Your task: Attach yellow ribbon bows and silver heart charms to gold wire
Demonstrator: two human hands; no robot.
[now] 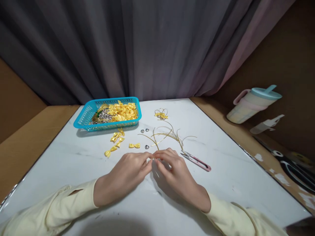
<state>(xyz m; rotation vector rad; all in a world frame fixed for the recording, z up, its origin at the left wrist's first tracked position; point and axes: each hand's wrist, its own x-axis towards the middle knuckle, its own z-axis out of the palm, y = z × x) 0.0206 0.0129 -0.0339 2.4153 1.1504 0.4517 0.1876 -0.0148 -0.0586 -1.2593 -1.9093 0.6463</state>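
My left hand [125, 175] and my right hand [176, 173] meet fingertip to fingertip over the white table [73, 160]. Both pinch something small between them, seemingly the near end of the gold wires [167, 135] that fan out just beyond; I cannot make it out for sure. Several yellow ribbon bows [117, 139] lie loose to the left of the wires. Small silver beads [147, 147] sit near them. A finished yellow bow with wire loops [161, 114] lies farther back.
A blue plastic basket [85, 116] at the back left holds more yellow bows and silver pieces. Pink thread snips [197, 160] lie right of my right hand. A lidded cup [253, 103] and black scissors [292, 167] sit on the wooden ledge at right. A curtain hangs behind.
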